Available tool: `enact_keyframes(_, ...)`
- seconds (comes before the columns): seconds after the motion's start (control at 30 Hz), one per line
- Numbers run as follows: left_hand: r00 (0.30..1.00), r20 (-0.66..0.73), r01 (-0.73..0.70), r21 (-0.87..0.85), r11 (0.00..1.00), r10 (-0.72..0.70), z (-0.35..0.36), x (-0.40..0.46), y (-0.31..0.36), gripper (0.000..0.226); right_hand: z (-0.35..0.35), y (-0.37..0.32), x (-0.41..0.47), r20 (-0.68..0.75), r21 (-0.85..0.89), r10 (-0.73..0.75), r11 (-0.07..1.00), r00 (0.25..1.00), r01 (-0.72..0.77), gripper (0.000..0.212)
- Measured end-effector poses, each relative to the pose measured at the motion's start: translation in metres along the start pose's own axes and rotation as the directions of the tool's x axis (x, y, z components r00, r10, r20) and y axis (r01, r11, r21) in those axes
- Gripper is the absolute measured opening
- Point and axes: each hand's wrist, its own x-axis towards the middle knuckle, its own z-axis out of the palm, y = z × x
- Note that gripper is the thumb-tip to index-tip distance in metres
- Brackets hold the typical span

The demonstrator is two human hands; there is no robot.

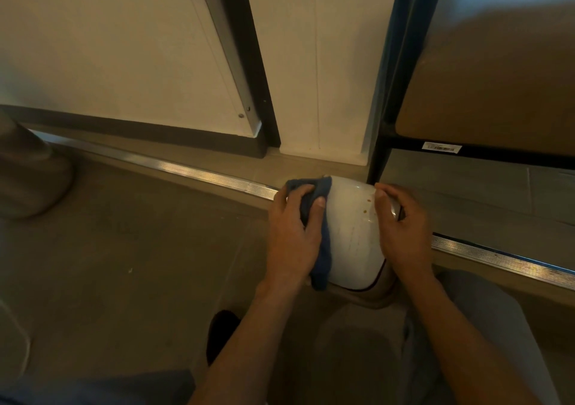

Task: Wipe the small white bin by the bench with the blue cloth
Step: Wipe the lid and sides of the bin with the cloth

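Head view shows the small white bin (354,233) on the floor at 5 o'clock, the left hand (292,233) pressing the blue cloth (322,249) on its side, the right hand (401,227) gripping what seems its rim, so firm overlapping strokes toward the brown spots (365,206) should serve.

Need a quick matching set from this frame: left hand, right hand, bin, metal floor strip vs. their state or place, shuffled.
Things:
1. left hand
2. right hand
3. small white bin
4. metal floor strip

States or places:
A. small brown spots on its top
B. presses the blue cloth against the bin's side
C. runs along the floor behind the bin
D. grips the bin's other side, no cloth

Pairs: 1-B, 2-D, 3-A, 4-C
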Motion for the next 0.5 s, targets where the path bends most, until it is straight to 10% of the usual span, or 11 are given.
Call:
enact_keyframes(0.2,0.996,-0.046,-0.061,0.351,0.934,0.083,0.009,-0.027,-0.024,0.05,0.0,0.003,0.002,0.015,-0.026,0.006,1.0,1.0,-0.005,0.022)
enact_keyframes(0.5,0.996,0.05,0.065,0.057,0.996,-0.068,0.014,0.005,-0.02,0.045,-0.002,0.005,0.003,0.062,-0.015,-0.03,0.999,0.998,0.031,0.022)
